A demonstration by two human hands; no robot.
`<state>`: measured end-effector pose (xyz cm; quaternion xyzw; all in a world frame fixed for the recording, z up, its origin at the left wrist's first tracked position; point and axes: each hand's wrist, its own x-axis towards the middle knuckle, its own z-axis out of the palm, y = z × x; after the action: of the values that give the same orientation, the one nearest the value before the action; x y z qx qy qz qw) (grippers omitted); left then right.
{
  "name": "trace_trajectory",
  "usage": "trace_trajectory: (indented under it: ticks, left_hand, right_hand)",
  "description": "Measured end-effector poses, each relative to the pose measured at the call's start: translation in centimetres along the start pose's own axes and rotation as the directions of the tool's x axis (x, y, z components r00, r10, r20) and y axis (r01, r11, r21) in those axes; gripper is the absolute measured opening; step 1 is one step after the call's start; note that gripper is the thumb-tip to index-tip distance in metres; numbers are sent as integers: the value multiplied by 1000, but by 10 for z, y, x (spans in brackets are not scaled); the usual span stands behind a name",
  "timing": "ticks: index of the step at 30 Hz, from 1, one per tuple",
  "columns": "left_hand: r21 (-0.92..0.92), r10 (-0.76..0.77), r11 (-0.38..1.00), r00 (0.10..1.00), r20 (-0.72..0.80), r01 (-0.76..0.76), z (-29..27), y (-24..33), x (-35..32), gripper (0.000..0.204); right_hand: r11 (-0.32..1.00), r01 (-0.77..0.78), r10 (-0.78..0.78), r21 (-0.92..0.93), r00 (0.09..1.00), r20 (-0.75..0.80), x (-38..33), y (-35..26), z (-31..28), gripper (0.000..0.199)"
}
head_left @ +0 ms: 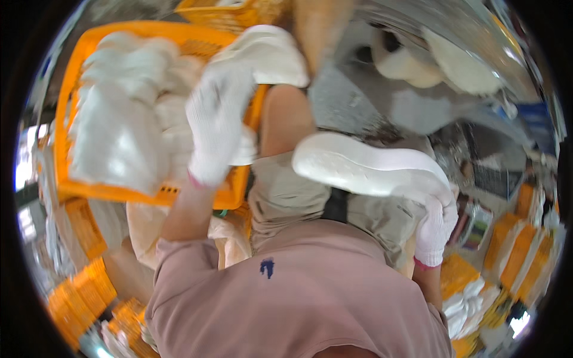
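Gripping a white sole-shaped piece point(370, 164) near 3 o'clock

The right hand point(437, 230), in a white knitted glove, sits between 3 and 4 o'clock, its fingers closed on the near end of that piece; the far end points toward the middle of the view, above the beige trousers point(286, 188). The left hand point(221, 116), gloved alike, lies between 10 and 11 o'clock; its fingers meet a second white piece point(265, 56) just before 12, but blur hides them, so whether they pinch it or lie spread cannot be told.

Around the left hand, at 10 o'clock, an orange crate point(137, 26) holds stacked white pieces point(119, 128); a bare knee point(288, 116) shows at 12, just beside the crate; another orange crate point(224, 15) stands at 11, farther out. Cream pieces point(465, 62) lie at 2 o'clock; orange stacks point(80, 298) fill 8 o'clock; a dark blue mark point(267, 268) spots the dusty-pink shirt point(298, 298) at 6.
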<state>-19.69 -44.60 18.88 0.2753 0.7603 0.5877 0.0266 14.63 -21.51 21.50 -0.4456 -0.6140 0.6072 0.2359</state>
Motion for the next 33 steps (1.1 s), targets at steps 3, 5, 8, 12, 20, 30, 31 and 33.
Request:
trace_trajectory:
  ticks: [3, 5, 8, 12, 20, 30, 31, 33]
  left_hand:
    - [-331, 74, 941, 915, 396, 67, 102, 2, -78, 41]
    - [-235, -194, 924, 901, 388, 300, 188, -14, -98, 51]
    - [-518, -555, 11, 437, 708, 855, 274, -23, -82, 46]
    - [-496, -420, -93, 418, 806, 863, 330, 29, -63, 32]
    - [-713, -81, 309, 764, 640, 629, 398, -9, 3, 38]
    - [117, -346, 932, 742, 575, 344, 231, -61, 54, 42]
    - [138, -444, 866, 612, 654, 481, 228, -51, 47, 39]
    - [-334, -204, 708, 634, 746, 622, 241, -32, 22, 29]
  right_hand:
    - [996, -58, 39, -68, 967, -253, -31, 8, -46, 43]
    - [977, -105, 29, -184, 926, -377, -39, 19, -55, 43]
    - [986, -160, 144, -44, 956, -256, -39, 34, -46, 52]
    - [950, 24, -74, -310, 986, -150, -30, 43, -26, 59]
    - [877, 219, -300, -429, 945, -132, 74, -13, -18, 38]
    - [148, 609, -693, -779, 626, 358, 245, 17, 3, 27]
    - [133, 594, -636, -793, 665, 392, 250, 12, 10, 30]
    - [400, 509, -482, -762, 824, 297, 245, -3, 21, 39]
